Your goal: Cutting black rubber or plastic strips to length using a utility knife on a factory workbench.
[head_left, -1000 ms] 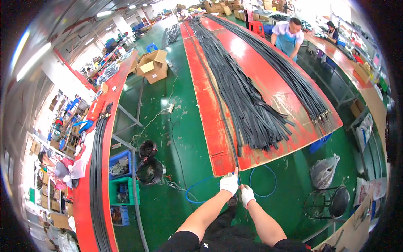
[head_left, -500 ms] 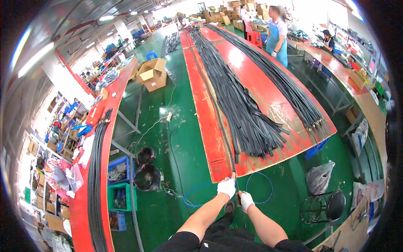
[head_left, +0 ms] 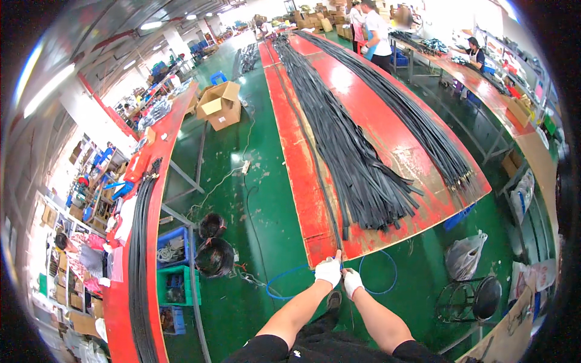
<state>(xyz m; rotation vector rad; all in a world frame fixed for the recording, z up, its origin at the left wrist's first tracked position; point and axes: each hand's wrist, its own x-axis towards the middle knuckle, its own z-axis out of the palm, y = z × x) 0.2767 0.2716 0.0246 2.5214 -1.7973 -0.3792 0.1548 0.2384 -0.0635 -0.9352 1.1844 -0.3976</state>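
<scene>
My left hand (head_left: pixel 328 271), in a white glove with bare fingertips, is closed at the near edge of a long red table (head_left: pixel 315 233). It grips the end of a single long black strip (head_left: pixel 327 202) lying along the table's left side. Just right of it, my right hand (head_left: pixel 351 281), also gloved, is closed close to the strip's end; what its fingers hold is too small to make out. A thin blue hose (head_left: pixel 396 275) loops out on both sides of my hands. Beyond them a wide bundle of flat black strips (head_left: pixel 357 175) spreads over the table.
A second black bundle (head_left: pixel 423 130) lies along the table's right side. On the left, a red bench (head_left: pixel 115 308) carries more black strips. An open carton (head_left: pixel 221 106), cables and a green crate (head_left: pixel 175 284) are on the floor. A stool (head_left: pixel 484 297) stands right. Several people work farther back.
My right hand has moved slightly up and left, closer to the left hand. At the back right, the person in a blue apron has turned and moved farther away.
</scene>
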